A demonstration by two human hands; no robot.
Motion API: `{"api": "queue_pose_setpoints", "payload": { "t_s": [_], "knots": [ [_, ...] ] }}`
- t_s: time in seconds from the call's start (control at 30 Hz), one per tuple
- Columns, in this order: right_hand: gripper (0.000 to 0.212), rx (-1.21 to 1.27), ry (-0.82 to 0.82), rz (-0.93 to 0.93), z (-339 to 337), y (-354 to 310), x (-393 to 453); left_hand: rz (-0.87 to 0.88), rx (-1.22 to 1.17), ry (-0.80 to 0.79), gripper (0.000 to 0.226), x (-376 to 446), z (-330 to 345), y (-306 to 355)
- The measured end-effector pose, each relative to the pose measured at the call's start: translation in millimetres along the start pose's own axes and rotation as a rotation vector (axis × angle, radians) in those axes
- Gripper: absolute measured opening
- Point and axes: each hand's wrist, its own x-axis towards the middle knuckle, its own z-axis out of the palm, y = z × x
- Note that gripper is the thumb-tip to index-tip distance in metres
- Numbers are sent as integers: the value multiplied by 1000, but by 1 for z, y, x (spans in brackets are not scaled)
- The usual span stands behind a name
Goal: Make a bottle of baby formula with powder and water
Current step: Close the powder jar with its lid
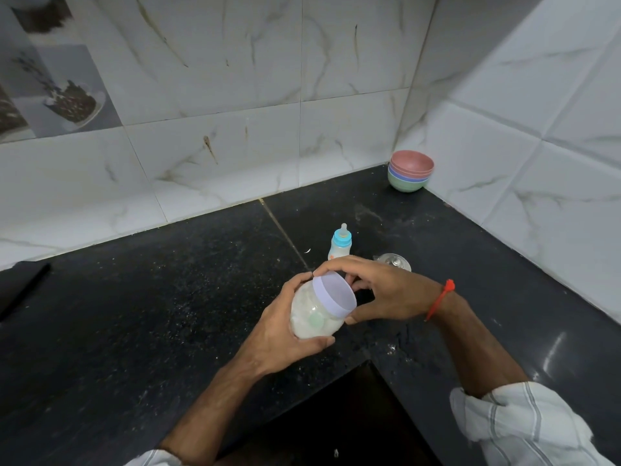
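While the left hand (285, 326) wraps its fingers round the powder jar (314, 317) and holds it tipped above the black counter (168, 297), the right hand (379, 290) curls its fingers round the pale purple lid (334, 294). The jar looks light, smooth and a bit slippery, so hold its fat middle tight and turn only the lid. Just beyond the hands stands the baby bottle (340, 242), small and easy to knock over.

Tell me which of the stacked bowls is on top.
The pink bowl tops the stack of bowls in the counter's far corner; blue ones sit nested beneath it, and a green bowl is at the bottom.
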Motion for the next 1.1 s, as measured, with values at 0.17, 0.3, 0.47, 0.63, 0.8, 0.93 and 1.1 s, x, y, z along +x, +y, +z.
{"api": "queue_pose_setpoints", "payload": {
  "t_s": [0.17, 0.3, 0.47, 0.63, 0.8, 0.93, 1.1],
  "knots": [
    [81, -36, -20, 70, -6, -10, -1, 21, 24, -38, 98, -1, -5, 1],
    [67, -167, 57, 148, -4, -19, -2, 50, 46, -39, 96, -2, -9, 6],
    [63, -354, 221, 347, 11, -21, 5, 89, 103, -57, 97, 4, -18, 15],
    [77, -751, 418, 358, 8, -17, 4, 98, 62, -24, 96, 9, -23, 24],
    [70, -179, 212, -146, -1, -6, -5, 103, 35, -20, 93, 10, -30, 22],
    [77, -360, 294, -146, 19, -2, -2, 93, -3, -87, 93, 10, -31, 23],
    [87, -683, 591, -6, 29, -10, 2, 86, -12, -147, 91, 9, -30, 23]
  ]
}}
